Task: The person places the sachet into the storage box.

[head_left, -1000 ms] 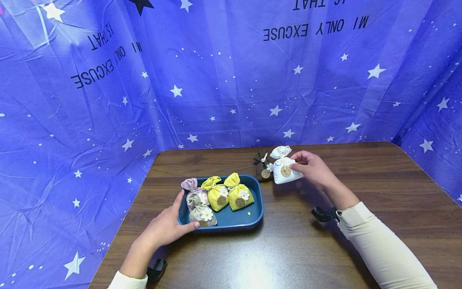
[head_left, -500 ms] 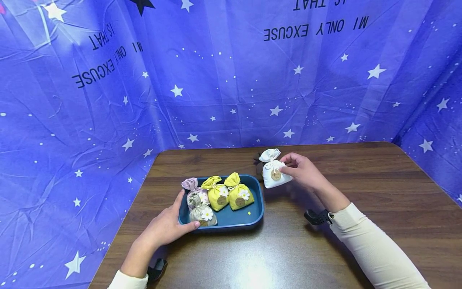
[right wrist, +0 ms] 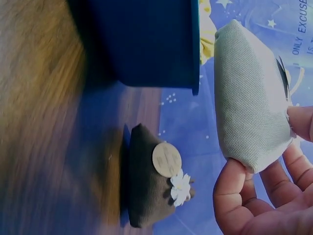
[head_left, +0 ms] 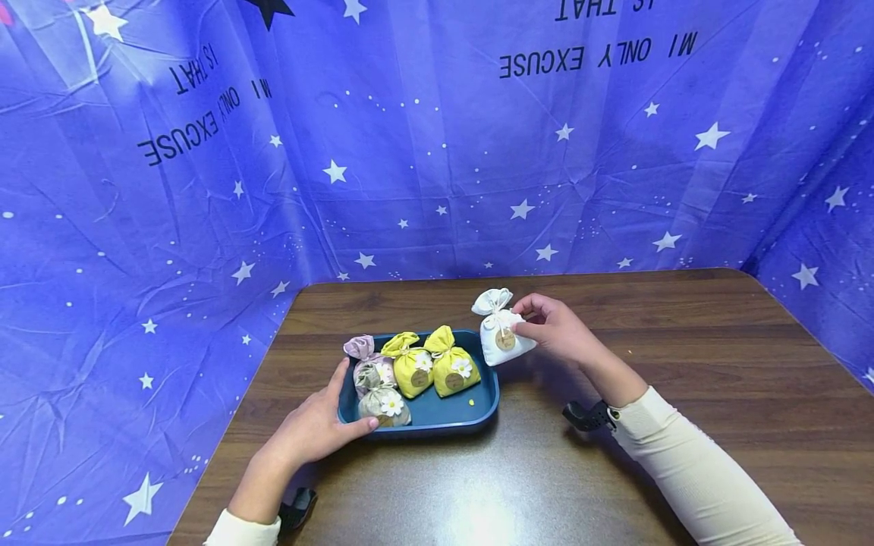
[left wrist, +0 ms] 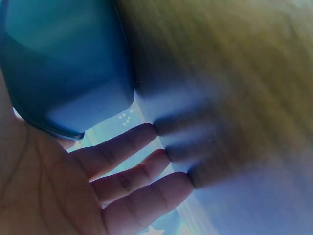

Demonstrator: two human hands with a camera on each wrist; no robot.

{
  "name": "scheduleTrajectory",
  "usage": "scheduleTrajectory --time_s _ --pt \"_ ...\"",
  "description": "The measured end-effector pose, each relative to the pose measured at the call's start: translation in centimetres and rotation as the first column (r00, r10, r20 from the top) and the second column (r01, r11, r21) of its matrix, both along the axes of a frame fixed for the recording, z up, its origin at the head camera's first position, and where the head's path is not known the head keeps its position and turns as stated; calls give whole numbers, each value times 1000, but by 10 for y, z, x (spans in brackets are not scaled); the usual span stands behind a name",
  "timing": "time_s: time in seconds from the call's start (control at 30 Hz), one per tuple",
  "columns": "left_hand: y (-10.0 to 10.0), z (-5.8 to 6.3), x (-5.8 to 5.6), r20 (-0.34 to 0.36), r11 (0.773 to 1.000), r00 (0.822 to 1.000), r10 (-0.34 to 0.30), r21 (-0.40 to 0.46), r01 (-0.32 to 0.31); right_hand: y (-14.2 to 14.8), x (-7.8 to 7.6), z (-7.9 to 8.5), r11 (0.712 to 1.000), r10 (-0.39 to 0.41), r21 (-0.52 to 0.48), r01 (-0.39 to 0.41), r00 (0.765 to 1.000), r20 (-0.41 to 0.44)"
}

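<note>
My right hand (head_left: 560,330) pinches a small white cloth sachet (head_left: 495,345), tied at the neck and bearing a round tag. It holds the sachet raised at the right end of a blue tray (head_left: 444,418). My left hand (head_left: 310,428) rests at the tray's left end, thumb at the front rim, fingers fairly straight. Inside the tray are two yellow sachets (head_left: 456,373) (head_left: 413,375), a lilac sachet (head_left: 359,349) and a grey-green sachet (head_left: 382,406) in front of it. A dark brown sachet (right wrist: 151,191) stands on the table in the right wrist view; the head view hides it.
The tray sits on a brown wood-grain table (head_left: 683,326). A blue curtain with stars (head_left: 478,152) hangs behind and at both sides. One small yellow speck (head_left: 471,403) lies on the tray floor, front right.
My right hand has carried the white sachet leftward and slightly nearer, from beside the brown sachet to the tray's right end, covering the brown sachet. The left hand and tray have stayed still.
</note>
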State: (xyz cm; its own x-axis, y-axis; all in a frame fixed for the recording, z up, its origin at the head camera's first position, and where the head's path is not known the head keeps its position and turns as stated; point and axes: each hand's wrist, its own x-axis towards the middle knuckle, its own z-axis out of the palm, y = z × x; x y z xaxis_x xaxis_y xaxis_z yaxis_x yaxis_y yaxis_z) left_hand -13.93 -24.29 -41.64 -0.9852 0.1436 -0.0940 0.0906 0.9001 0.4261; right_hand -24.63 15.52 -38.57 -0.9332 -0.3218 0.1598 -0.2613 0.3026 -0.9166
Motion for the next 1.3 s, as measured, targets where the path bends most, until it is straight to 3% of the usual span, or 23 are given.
scheduleTrajectory --time_s 0.53,0.9,1.3 --pt "0 -2 -1 -8 1000 1000 -3 -4 2 -32 12 -4 996 77 -40 -77 997 0" --pt "-1 -2 0 5 1000 1000 9 -12 -9 -52 19 -2 995 95 28 -93 993 -72" --pt "-1 -1 0 -1 1000 1000 6 -13 -6 -70 27 -3 989 137 76 -130 986 -94"
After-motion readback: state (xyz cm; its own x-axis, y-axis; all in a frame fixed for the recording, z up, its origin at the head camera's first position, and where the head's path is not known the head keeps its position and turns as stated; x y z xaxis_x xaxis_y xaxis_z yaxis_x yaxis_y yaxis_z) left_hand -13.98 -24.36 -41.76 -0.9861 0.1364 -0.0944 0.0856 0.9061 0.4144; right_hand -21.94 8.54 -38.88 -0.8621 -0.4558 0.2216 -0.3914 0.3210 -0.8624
